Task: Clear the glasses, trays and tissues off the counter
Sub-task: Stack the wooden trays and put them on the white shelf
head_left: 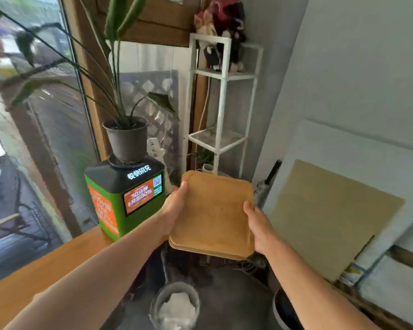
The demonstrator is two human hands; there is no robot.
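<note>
- Both forearms reach forward from the bottom of the frame and converge on a stack of tan trays [212, 210] held in mid-air at the centre of the frame.
- The left hand [174, 206] clasps the left edge of the stack, thumb lying on the top surface near the far left corner, fingers hidden underneath.
- The right hand [260, 227] clasps the right edge, thumb pressed on top, the rest of the fingers wrapped below out of sight.
- The stack is tilted a little, its near edge lower; at least two layered rims show along that near edge.
- The trays hang above a dark area, right of the wooden tabletop [45, 277] that runs across the lower left of the frame.
- A clear glass [175, 306] with crumpled white tissue [177, 308] inside sits at the bottom centre, below the trays and between the two forearms.
- On the tabletop, left of the trays, stands a green and black box [126, 198] with a lit screen; a potted plant [126, 136] rests on top of it.
- A white metal shelf [222, 103] stands behind the trays, near the upper centre.
</note>
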